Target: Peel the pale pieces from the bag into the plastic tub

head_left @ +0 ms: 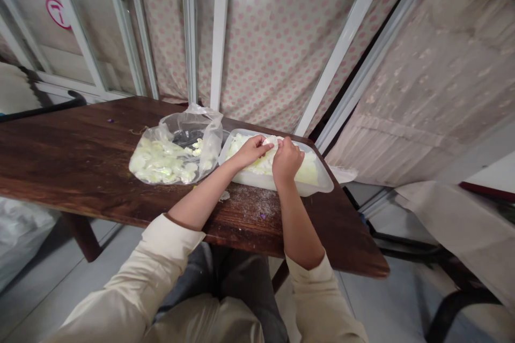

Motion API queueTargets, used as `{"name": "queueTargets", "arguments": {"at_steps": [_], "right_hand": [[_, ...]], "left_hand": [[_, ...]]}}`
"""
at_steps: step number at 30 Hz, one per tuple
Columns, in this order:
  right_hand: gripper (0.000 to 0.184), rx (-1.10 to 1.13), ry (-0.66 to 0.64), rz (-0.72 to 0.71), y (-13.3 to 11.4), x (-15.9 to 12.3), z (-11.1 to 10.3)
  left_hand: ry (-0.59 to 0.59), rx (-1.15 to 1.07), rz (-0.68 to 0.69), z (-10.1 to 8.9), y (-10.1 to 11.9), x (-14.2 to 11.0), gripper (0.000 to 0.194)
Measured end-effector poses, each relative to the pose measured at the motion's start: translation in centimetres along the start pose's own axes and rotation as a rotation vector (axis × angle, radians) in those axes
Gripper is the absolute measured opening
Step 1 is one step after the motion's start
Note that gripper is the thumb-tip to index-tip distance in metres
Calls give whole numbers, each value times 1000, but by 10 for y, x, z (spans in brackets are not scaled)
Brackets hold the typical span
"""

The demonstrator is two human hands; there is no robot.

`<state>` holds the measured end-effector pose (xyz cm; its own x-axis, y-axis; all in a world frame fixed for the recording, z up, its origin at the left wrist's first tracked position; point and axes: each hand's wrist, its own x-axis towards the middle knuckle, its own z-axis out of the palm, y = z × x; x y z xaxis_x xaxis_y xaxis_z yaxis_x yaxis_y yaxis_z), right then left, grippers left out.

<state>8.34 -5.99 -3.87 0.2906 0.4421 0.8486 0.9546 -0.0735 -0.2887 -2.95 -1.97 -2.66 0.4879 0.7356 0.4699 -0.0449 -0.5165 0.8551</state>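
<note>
Both hands are over a translucent white plastic tub (257,180) on the dark wooden table. Pale yellow-white pieces (308,169) fill the tub; their kind is unclear. A thin white piece (273,141) is between my hands. My left hand (252,151) pinches its left side between thumb and fingers. My right hand (287,161) grips its right side with curled fingers, which partly hide it. Left of the tub lies a clear plastic bag (211,127), its top loose and crumpled, with similar pale pieces (156,163) inside.
The wooden table (80,155) carries white crumbs or grains (257,206) near its front edge, plus a small white scrap (224,196). A stuffed clear bag (24,230) stands at lower left. A dotted curtain (273,53) hangs behind. Cloth-covered furniture (458,220) is at right.
</note>
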Motion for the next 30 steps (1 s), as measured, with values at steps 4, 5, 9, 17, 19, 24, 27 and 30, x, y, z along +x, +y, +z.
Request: {"name": "queueTargets", "arguments": {"at_steps": [4, 5, 9, 17, 19, 24, 27, 30], "right_hand": [[30, 20, 59, 89, 3, 1, 0], [30, 33, 56, 91, 3, 2, -1], [29, 214, -26, -28, 2, 4, -1], [30, 401, -121, -107, 7, 6, 4], [30, 298, -110, -91, 4, 5, 1], [32, 20, -77, -43, -5, 0, -5], [34, -80, -72, -42, -8, -1, -6], [34, -128, -71, -50, -9, -2, -6]], "left_hand": [[-42, -67, 34, -2, -1, 0, 30], [-51, -76, 39, -3, -1, 0, 29], [-75, -85, 59, -2, -2, 1, 28], [-89, -65, 69, -1, 2, 0, 29], [-92, -54, 58, -1, 3, -1, 30], [-87, -11, 20, 0, 2, 0, 31], [-71, 27, 8, 1, 3, 0, 31], [-39, 59, -11, 2, 5, -1, 30]]}}
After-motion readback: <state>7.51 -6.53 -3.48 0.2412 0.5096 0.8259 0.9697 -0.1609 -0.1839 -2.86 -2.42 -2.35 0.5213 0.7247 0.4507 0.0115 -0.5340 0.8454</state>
